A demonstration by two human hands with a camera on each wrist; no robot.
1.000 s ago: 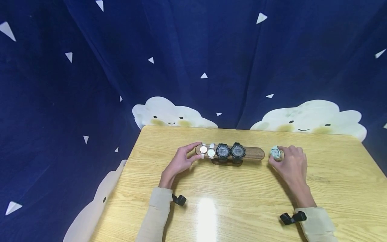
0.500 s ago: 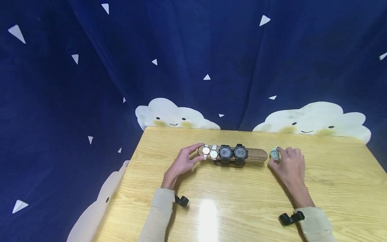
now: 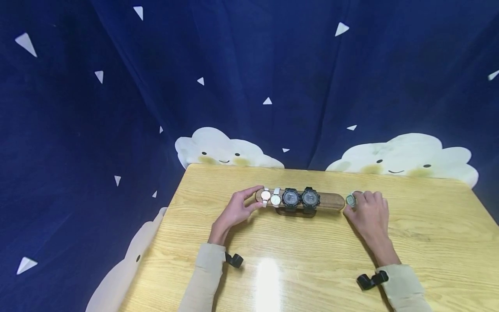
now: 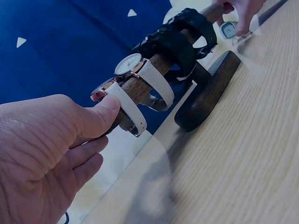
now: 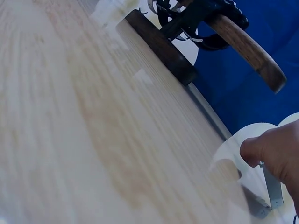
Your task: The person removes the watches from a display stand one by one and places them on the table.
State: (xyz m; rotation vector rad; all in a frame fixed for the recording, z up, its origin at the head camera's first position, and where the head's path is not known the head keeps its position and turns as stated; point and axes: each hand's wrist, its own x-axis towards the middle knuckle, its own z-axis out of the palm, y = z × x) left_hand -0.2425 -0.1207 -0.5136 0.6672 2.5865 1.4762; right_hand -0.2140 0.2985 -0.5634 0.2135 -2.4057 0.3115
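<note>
My left hand (image 3: pixel 237 209) grips the left end of a dark wooden watch stand (image 3: pixel 330 201), thumb in front and fingers behind. Beside that thumb, a rose-gold watch (image 3: pixel 265 196) with a white strap is around the bar, followed by a second white-strap watch (image 3: pixel 275 199). Two chunky black digital watches (image 3: pixel 290 197) hang side by side near the bar's middle. My right hand (image 3: pixel 370 216) pinches a pale green watch (image 3: pixel 351 200) just off the bar's bare right end. In the right wrist view its strap (image 5: pixel 272 186) hangs below the hand; the watch face is hidden there.
The stand's base (image 4: pixel 208 93) rests on a light wooden table (image 3: pixel 312 251). Behind the table hangs a dark blue curtain (image 3: pixel 234 86) printed with clouds and white triangles. A black wrist camera (image 3: pixel 372 279) is worn on the right wrist.
My right hand has moved left with the pale green watch, nearer the bar's end, and the watch face has turned. My left hand keeps its hold; the head view has shifted slightly.
</note>
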